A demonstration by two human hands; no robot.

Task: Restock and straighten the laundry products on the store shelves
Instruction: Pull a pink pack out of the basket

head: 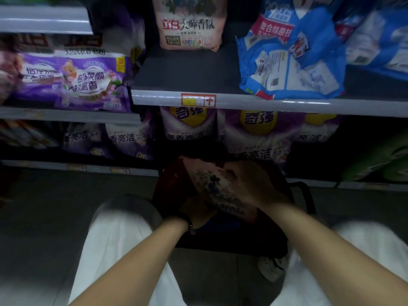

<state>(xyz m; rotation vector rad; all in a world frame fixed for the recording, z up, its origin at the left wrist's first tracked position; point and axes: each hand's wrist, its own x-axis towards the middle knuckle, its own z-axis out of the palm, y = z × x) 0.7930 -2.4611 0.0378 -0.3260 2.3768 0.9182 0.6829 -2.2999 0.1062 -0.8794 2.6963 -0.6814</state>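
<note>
Store shelving (242,102) of laundry powder stands beyond the grip, where the left hand (196,208) and right hand (247,182) both clasp one pink detergent bag (212,184) low over the red basket (163,186), apparently to take it out for restocking. High above the grip, one matching pink bag (189,25) stands alone at the back, bare board before it, so the held one likely goes there.
</note>
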